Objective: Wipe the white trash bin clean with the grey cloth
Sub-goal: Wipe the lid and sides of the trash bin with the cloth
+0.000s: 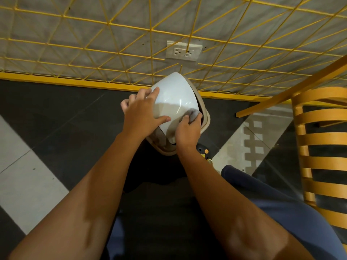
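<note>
Hands meet on the white trash bin (174,102), which stands on the dark floor (62,117) just before the yellow baseboard (56,82) of a grey wall (93,25) covered by a yellow wire grid (131,34). Seen from above, the bin shows its glossy white domed lid tilted up toward the wall, with a beige rim around the body beneath it. The left hand (141,113) lies spread over the near left side of the lid, fingers fanned and gripping nothing, the thumb stretched across the white surface and the fingertips curled over the lid's left edge. The right hand (187,131) is closed around the grey cloth (193,114), a bunched wad pressed against the lid's lower right edge, close to the dark gap between lid and rim. A white double wall socket (184,51) sits behind the grid, directly beyond the bin. To the bin's right stands a slatted wooden chair (323,147), well apart from it, and a pale floor tile (28,166) lies to the bin's near left. Blue trousers (272,212) show below the forearms, on the near side of the bin.
</note>
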`<state>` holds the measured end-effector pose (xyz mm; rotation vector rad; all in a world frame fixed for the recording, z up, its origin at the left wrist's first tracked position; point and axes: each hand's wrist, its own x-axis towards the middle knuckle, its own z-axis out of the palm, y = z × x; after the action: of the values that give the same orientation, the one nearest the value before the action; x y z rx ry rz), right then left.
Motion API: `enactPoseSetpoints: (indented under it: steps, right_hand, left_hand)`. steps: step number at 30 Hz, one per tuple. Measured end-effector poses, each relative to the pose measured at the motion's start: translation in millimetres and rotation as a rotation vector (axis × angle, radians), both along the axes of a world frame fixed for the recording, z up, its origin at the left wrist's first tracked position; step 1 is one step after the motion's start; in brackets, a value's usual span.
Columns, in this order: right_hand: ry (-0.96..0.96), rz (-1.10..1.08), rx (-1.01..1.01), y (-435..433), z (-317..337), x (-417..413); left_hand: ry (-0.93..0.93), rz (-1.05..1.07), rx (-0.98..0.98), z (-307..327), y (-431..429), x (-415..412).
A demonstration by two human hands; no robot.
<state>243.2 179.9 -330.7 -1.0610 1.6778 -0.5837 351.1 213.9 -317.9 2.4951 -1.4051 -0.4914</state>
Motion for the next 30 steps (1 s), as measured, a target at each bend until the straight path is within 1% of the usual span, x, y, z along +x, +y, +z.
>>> enactPoseSetpoints:
  steps: [1,3,6,9,12,14,18,21,23,25,28,30]
  right_hand:
    - [0.001,0.004,0.004,0,-2,0]
    - [-0.009,-0.014,0.085,-4,-8,0]
    - [-0.048,-0.106,0.323,-12,-11,5]
    - [-0.153,-0.182,0.506,-18,-7,4]
    - [-0.297,-0.266,0.577,-19,-1,5]
    - [-0.359,-0.313,0.612,-19,3,7]
    - [-0.456,-0.308,0.718,-22,16,4]
    - [-0.454,-0.253,0.731,-24,27,-1]
    - [-0.456,-0.259,0.673,-27,28,-1]
    - [-0.408,-0.272,0.615,-29,19,1]
    - [-0.347,-0.277,0.592,-26,10,3]
    - [-0.386,-0.32,0.624,-26,6,0]
  left_hand:
    - [0.002,-0.001,-0.001,0,0,-1]
    - [0.007,0.0,-0.009,1,0,-2]
    - [0.011,0.003,-0.007,1,-1,-3]
    - [0.011,0.009,-0.009,0,-1,-4]
    - [0.004,0.014,-0.018,-1,0,-5]
    - [-0.004,0.013,-0.023,-1,0,-5]
    - [-0.005,0.01,-0.023,0,0,-4]
    - [0.003,0.003,-0.016,0,0,-2]
    - [0.011,0.004,-0.013,0,1,-2]
    - [0.015,0.004,-0.014,0,1,-1]
    - [0.007,0.001,-0.016,-1,1,-1]
    - [0.01,0.005,-0.018,-2,0,-1]
